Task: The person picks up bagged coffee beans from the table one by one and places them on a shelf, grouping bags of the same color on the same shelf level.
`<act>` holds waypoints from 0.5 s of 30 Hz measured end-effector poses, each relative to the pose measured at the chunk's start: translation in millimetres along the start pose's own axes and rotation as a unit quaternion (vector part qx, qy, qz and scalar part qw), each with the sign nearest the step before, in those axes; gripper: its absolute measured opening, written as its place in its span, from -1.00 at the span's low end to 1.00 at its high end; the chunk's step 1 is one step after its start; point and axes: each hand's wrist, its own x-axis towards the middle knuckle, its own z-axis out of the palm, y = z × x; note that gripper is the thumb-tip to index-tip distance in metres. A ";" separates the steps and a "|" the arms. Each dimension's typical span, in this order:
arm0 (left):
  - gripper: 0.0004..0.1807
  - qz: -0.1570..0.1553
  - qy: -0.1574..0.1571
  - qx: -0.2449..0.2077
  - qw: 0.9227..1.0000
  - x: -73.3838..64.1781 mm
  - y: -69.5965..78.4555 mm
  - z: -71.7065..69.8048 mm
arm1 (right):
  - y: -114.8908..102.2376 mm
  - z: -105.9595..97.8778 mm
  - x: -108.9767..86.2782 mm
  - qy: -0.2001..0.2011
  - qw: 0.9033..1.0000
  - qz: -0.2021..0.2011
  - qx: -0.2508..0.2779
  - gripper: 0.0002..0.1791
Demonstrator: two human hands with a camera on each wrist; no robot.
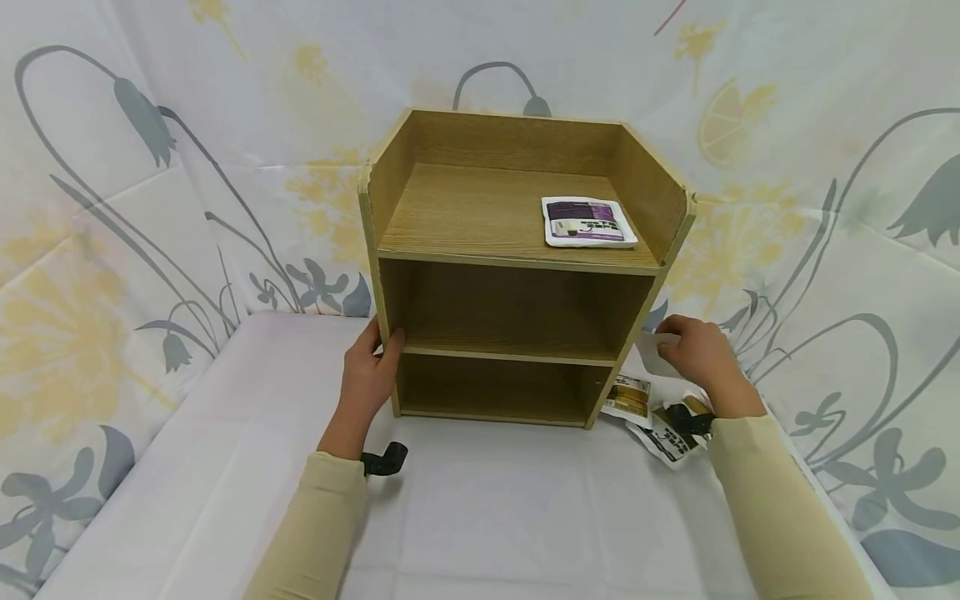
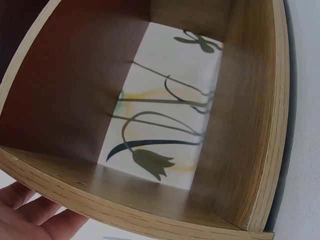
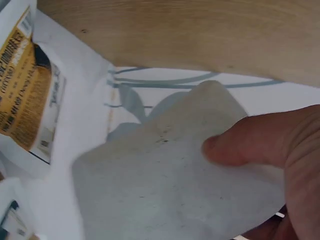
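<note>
Wooden shelf unit (image 1: 480, 212), upright on white tabletop (image 1: 487, 508); left side clamped in fingers of left hand (image 1: 369, 375). Pale packet (image 3: 160, 175) (plain face showing), pinched in fingers of right hand (image 1: 701, 360), just right of unit. Purple-labelled pouch (image 1: 588, 222) atop unit, right; further pouches (image 1: 628, 396) on tabletop, right.

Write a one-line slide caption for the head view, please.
The left hand grips a wooden shelf unit bearing a purple-labelled packet; the right hand pinches a pale flat item.
</note>
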 end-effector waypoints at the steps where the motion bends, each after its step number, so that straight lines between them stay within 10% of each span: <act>1: -0.36 0.000 0.000 0.001 1.000 -0.2 0.0 0.0 | -1.5 -3.2 -1.1 -0.010 1.000 0.001 -0.004 -0.61; 15: -0.34 -0.006 -0.007 0.001 1.000 1.0 -1.1 -0.2 | -23.9 -35.2 -17.8 -0.046 0.999 -0.018 -0.005 -0.64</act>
